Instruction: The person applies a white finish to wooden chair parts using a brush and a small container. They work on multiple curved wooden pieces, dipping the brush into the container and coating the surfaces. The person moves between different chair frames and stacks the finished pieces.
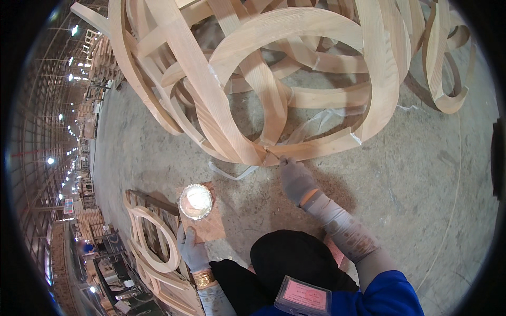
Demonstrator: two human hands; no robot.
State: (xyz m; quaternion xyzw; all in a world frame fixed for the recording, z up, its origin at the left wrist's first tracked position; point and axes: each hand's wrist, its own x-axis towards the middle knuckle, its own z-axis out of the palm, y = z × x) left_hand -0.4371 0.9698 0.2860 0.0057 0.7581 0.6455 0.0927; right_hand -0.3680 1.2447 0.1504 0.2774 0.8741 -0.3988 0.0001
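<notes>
The gloved right hand point(296, 179) reaches out to the joint of the bent wooden frames point(263, 105) piled on the concrete floor point(421, 174), fingertips pinched on a small tool, too blurred to name; the gloved left hand point(192, 250) grasps a brown board point(211, 224) carrying a round foil-lined dish point(196, 201); beside it lies another curved wooden frame point(153, 247).

A single head-worn fisheye view looks steeply down from above the person's own lap onto the concrete floor point(411, 174). It sits close over the gloved hands, with edges bending toward the rim.
</notes>
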